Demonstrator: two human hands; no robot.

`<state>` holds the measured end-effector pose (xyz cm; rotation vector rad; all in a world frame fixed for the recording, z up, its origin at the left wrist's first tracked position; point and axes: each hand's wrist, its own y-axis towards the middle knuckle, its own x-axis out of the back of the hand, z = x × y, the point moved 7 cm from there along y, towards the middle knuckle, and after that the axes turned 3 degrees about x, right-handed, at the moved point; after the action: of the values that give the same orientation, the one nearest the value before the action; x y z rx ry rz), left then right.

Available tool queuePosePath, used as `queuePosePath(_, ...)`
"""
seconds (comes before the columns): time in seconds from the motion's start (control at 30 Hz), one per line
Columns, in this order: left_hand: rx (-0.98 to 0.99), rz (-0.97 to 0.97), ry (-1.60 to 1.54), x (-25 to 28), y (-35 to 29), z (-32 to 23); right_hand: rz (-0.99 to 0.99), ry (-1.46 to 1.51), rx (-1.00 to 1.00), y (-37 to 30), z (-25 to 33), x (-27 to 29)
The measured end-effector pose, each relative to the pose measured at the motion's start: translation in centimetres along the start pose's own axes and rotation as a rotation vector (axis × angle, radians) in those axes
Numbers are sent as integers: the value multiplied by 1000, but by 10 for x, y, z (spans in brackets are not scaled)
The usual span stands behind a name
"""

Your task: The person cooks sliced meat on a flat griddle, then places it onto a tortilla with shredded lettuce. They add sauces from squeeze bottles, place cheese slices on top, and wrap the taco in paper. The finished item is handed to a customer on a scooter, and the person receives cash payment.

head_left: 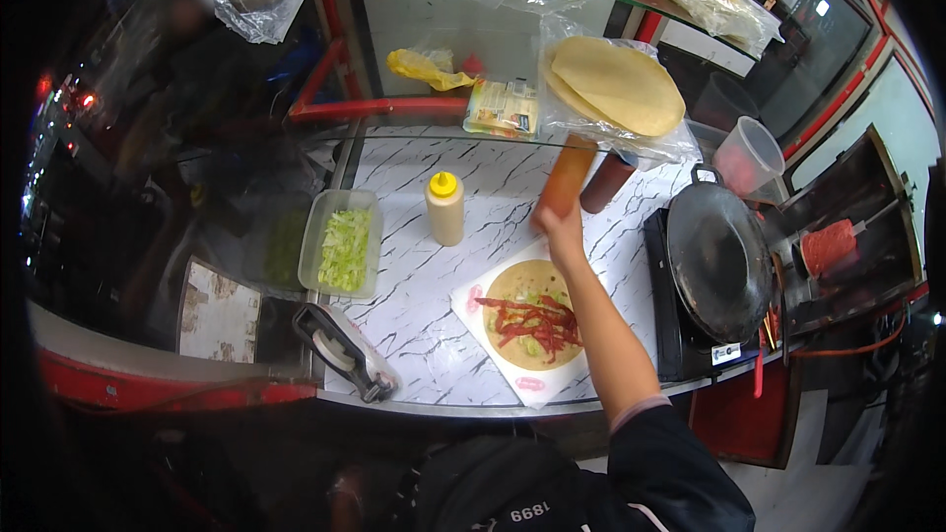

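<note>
My right hand [563, 233] is closed round the lower part of an orange sauce bottle [569, 175], blurred by motion, at the far side of the counter. Right beside it stands a dark brown-red bottle [609, 183]. Below my right forearm, a flatbread [505, 286] topped with reddish meat strips [532, 322] and some shredded greens lies on white paper [490, 345]; the forearm covers its right edge. A squeeze bottle [446, 215] with a yellow cap and pale sauce stands upright left of my hand. My left hand does not show.
A clear tub [307, 254] of shredded lettuce [345, 248] stands left, with a tape dispenser [347, 350] near the front edge. A black pan [721, 261] sits on a stove at right, beside meat on a spit [828, 246]. Bagged flatbreads [621, 89] lie behind.
</note>
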<state>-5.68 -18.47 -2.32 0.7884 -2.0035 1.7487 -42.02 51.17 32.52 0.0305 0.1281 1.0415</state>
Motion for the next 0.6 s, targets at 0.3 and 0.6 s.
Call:
queuePosePath(0.3,13,16,-76,14,13,-28,85,276,48,-104,155,89)
queuePosePath(0.6,-328,48,214,-2,50,-71,-5,34,32,-139,148,118)
